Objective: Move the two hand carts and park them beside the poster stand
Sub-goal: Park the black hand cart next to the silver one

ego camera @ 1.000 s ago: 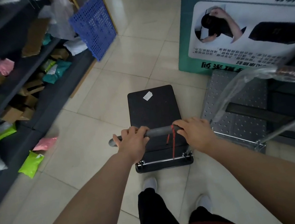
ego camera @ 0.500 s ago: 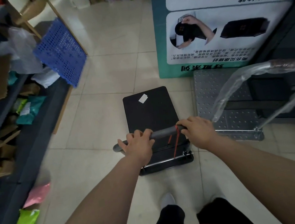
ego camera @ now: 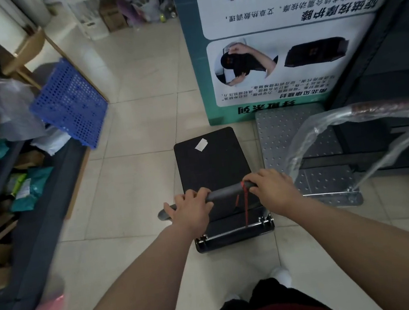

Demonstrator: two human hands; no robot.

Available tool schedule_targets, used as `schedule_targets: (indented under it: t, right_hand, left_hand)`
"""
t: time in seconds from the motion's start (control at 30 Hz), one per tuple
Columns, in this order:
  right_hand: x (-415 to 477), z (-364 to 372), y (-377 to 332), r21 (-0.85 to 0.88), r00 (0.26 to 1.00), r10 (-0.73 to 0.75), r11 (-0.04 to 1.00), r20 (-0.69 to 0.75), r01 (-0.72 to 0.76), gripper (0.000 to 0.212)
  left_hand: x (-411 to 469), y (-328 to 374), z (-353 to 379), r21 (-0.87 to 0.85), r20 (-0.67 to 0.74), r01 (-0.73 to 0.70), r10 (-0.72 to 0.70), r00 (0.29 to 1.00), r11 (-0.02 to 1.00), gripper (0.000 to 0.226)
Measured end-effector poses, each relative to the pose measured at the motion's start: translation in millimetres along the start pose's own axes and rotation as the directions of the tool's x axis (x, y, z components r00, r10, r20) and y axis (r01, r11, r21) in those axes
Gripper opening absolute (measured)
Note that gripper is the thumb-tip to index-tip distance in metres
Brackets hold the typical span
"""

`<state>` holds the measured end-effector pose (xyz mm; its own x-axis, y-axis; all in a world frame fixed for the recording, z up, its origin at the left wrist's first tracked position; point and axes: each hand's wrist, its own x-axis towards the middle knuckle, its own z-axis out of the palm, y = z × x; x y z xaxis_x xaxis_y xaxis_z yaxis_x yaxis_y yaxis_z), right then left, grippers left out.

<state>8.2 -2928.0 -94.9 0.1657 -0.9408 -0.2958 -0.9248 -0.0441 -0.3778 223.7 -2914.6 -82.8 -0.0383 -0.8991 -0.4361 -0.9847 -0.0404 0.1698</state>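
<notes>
Now both hands (ego camera: 191,210) gripping black cart (ego camera: 211,161), near poster stand (ego camera: 274,40).

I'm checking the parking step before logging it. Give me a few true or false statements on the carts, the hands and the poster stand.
1. Both hands, left hand and right hand, grip the black cart handle. True.
2. The silver cart stands left of the black cart. False: it stands on its right.
3. The silver cart's deck reaches the poster stand base. True.
4. The black cart carries a box. False: only a small white label lies on it.
</notes>
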Motion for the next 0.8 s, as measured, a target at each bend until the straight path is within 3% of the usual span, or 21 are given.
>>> schedule_targets:
  t: [0.57,0.8]
  right_hand:
    - [51,-19,15,0.04,0.994,0.104,0.994,-0.029,-0.103,0.03]
    - [78,-33,6,0.071,0.985,0.165,0.983,0.05,-0.169,0.033]
  left_hand:
    - [80,10,-36,0.086,0.029,-0.138,0.136,0.99,0.987,0.029]
    - [109,3,-51,0.089,0.045,-0.184,0.18,0.983,0.979,0.028]
